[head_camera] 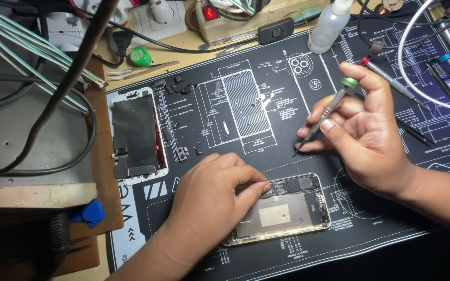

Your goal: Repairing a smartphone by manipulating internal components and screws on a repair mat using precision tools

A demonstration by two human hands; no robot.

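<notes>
An opened phone body (pixel 287 211) lies on the black printed work mat (pixel 246 67), its battery and circuit board exposed. My left hand (pixel 212 200) rests on the phone's left part, fingertips pressing at the board near its top edge. My right hand (pixel 363 130) hovers above and to the right of the phone, holding a slim grey screwdriver (pixel 325 115) with a green cap, tip pointing down at the mat. The detached screen panel (pixel 135 136) lies face down at the mat's left side.
Small screws and metal brackets (pixel 182 152) lie scattered on the mat near the screen. A clear squeeze bottle (pixel 329 25), power strip (pixel 235 13) and cables line the far edge. More tools (pixel 391 80) lie at right. Blue picks (pixel 89 212) sit at left.
</notes>
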